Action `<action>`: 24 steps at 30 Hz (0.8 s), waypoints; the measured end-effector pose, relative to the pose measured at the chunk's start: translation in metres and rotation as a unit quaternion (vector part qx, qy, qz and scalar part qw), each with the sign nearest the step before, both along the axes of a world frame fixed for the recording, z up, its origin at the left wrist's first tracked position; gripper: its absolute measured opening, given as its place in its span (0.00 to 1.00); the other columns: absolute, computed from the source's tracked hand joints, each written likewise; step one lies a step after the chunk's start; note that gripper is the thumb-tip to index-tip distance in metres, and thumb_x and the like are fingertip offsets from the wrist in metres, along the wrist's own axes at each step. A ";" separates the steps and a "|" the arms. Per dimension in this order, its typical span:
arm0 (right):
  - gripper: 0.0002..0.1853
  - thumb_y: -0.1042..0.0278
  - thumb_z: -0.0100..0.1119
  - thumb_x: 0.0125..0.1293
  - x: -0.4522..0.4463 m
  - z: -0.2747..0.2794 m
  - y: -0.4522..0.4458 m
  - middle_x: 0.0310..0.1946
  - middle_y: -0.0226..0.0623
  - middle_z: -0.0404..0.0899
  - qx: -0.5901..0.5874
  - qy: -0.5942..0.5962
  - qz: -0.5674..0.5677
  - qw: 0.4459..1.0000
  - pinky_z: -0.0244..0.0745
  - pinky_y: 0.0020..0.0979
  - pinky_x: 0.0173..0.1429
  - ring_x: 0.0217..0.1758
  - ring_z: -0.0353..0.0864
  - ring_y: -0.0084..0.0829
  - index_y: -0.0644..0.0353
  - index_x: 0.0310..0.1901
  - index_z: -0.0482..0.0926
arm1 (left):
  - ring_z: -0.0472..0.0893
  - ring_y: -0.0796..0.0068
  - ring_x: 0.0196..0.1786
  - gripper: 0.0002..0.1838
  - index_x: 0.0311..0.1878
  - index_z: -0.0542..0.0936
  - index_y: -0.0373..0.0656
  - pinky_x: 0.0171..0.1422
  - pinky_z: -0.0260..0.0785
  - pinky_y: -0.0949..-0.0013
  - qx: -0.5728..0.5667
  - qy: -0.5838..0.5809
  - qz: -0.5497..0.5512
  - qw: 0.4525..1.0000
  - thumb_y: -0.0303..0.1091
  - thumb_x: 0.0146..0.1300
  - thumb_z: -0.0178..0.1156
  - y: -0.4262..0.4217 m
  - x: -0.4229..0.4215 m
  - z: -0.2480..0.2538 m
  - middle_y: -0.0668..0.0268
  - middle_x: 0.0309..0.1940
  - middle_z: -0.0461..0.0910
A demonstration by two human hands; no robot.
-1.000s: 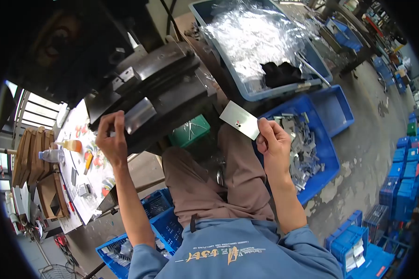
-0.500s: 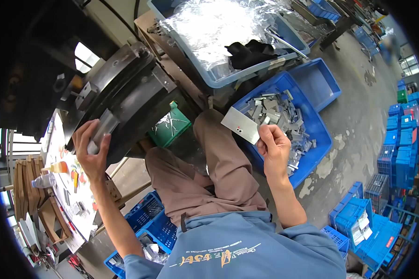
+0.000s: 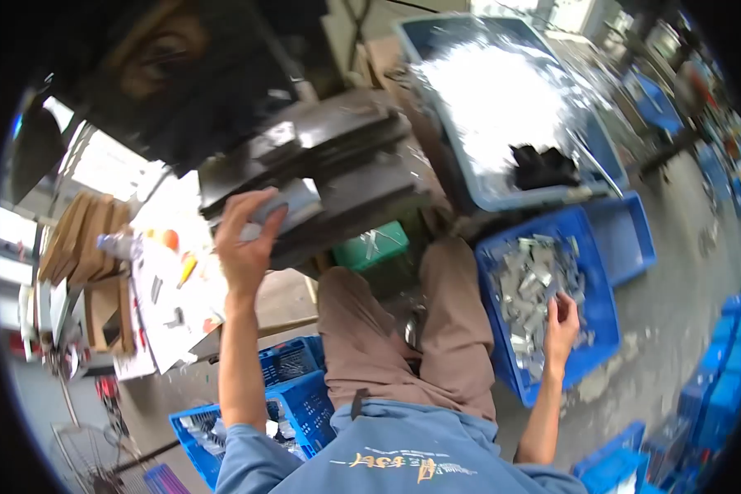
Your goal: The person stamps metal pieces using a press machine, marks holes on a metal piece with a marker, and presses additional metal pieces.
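My left hand (image 3: 249,239) has its thumb and fingers on either side of a shiny metal piece (image 3: 298,202), which lies on the dark metal machine (image 3: 362,185). My right hand (image 3: 561,328) is over the blue bin (image 3: 605,317), with its fingers bent together just above the loose metal parts (image 3: 528,280). Whatever is between those fingers is too small and blurred to tell. The flat plate cannot be made out in my right hand.
A light blue tub (image 3: 469,177) with clear plastic and a black glove (image 3: 543,167) stands beyond the bin. A green box (image 3: 372,247) sits below the machine. Blue crates (image 3: 305,412) are at lower left, beside a white-covered table (image 3: 169,309).
My right hand has moved down and right from above my lap to the bin, and the flat plate it held is out of sight. My left hand remains at the metal piece; the view has turned.
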State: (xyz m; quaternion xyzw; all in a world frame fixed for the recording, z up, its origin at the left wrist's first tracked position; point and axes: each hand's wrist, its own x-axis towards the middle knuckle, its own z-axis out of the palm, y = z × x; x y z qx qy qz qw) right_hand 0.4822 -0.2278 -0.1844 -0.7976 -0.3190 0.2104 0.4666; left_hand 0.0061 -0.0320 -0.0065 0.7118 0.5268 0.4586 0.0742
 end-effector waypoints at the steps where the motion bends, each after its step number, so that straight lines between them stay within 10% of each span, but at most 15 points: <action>1: 0.15 0.66 0.66 0.75 -0.017 0.016 0.013 0.40 0.33 0.84 0.008 0.004 0.029 1.000 0.76 0.29 0.47 0.41 0.79 0.23 0.63 0.57 0.83 | 0.85 0.68 0.51 0.17 0.52 0.88 0.41 0.57 0.75 0.69 0.006 -0.036 0.011 0.999 0.25 0.59 0.77 0.001 0.000 -0.001 0.62 0.47 0.87; 8: 0.15 0.79 0.69 0.69 -0.165 0.142 0.104 0.37 0.27 0.84 0.212 0.020 0.314 0.925 0.75 0.23 0.41 0.35 0.79 0.16 0.60 0.55 0.83 | 0.83 0.82 0.46 0.17 0.54 0.86 0.37 0.50 0.74 0.77 -0.117 -0.286 -0.054 0.949 0.23 0.61 0.76 -0.028 0.029 0.026 0.68 0.45 0.86; 15: 0.25 0.75 0.79 0.57 -0.235 0.227 0.167 0.50 0.42 0.81 0.355 -0.163 0.514 0.764 0.82 0.34 0.48 0.46 0.85 0.38 0.58 0.58 0.84 | 0.86 0.78 0.49 0.33 0.69 0.77 0.45 0.58 0.78 0.71 -0.258 -0.148 -0.133 0.946 0.25 0.60 0.77 -0.045 0.022 0.059 0.66 0.44 0.87; 18: 0.25 0.75 0.78 0.60 -0.243 0.220 0.179 0.40 0.36 0.84 0.310 -0.171 0.588 0.727 0.80 0.28 0.41 0.38 0.85 0.29 0.58 0.60 0.83 | 0.84 0.81 0.43 0.43 0.77 0.69 0.52 0.49 0.75 0.73 -0.244 -0.172 -0.183 0.937 0.27 0.59 0.77 -0.042 0.019 0.056 0.64 0.42 0.88; 24: 0.23 0.75 0.68 0.71 -0.246 0.220 0.201 0.34 0.28 0.81 0.151 0.144 0.527 0.824 0.73 0.22 0.33 0.33 0.81 0.16 0.62 0.66 0.77 | 0.86 0.78 0.44 0.30 0.69 0.75 0.42 0.51 0.76 0.72 -0.124 -0.274 -0.081 0.950 0.31 0.66 0.74 -0.018 0.012 0.034 0.64 0.43 0.89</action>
